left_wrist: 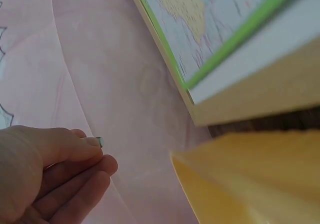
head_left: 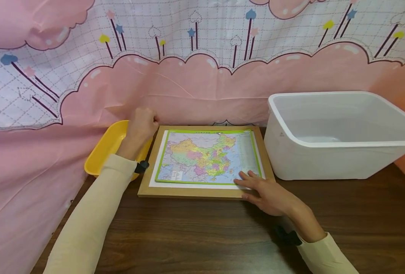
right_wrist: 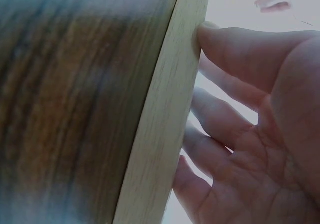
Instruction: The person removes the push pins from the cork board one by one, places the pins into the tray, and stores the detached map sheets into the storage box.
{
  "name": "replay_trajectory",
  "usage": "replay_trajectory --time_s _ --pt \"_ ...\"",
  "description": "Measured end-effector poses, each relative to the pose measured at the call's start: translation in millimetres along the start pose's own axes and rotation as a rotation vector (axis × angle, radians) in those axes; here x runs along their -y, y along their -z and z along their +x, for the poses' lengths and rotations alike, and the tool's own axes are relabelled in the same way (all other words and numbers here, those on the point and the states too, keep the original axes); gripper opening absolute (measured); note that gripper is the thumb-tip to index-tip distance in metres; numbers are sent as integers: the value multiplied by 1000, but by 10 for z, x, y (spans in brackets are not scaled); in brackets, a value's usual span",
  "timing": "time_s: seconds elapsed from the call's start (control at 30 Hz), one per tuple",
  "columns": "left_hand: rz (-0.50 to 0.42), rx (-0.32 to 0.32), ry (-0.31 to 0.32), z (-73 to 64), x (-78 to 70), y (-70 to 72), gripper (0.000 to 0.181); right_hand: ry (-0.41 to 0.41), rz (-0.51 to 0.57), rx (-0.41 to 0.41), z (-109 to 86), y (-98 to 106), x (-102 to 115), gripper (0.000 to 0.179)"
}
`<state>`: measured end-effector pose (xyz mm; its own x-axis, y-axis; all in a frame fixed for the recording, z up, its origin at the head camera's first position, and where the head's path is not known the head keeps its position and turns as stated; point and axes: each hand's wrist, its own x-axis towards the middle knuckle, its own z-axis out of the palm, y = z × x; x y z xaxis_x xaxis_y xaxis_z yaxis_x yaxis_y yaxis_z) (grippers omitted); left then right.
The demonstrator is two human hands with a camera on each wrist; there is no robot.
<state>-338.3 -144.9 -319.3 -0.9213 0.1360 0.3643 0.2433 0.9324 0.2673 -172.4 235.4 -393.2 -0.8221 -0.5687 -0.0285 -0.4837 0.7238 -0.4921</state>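
My left hand (head_left: 141, 127) is raised over the yellow tray's far end, beside the framed board's far left corner. In the left wrist view its thumb and forefinger pinch a tiny pale green piece (left_wrist: 100, 142); most of it is hidden by the fingers. A map of China (head_left: 202, 158) with a green border lies on the white board with a wooden frame (head_left: 195, 192). My right hand (head_left: 270, 196) rests at the board's near right corner, fingers spread over the map's edge. In the right wrist view its thumb touches the wooden frame (right_wrist: 160, 99).
Left of the board stands a yellow tray (head_left: 94, 161), partly behind my left forearm. A large white tub (head_left: 325, 160) stands close on the right. The dark wooden table (head_left: 188, 236) extends toward me, and a pink patterned cloth (head_left: 195, 87) hangs behind everything.
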Motion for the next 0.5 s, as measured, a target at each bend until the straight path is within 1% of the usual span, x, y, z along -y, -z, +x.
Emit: replay_trajectory --time_s 0.13,0.2,0.33,0.5 --pt "0 -41 7 -43 171 56 15 -5 1 -1 -9 -4 -7 49" --pt "-5 -43 27 -67 262 81 17 -5 0 -1 -9 -7 -8 49" --pt "7 -32 54 -108 428 130 19 -8 -4 -1 -2 -11 -7 49" --pt "37 -11 78 -155 566 217 21 -1 -12 0 2 0 -1 49"
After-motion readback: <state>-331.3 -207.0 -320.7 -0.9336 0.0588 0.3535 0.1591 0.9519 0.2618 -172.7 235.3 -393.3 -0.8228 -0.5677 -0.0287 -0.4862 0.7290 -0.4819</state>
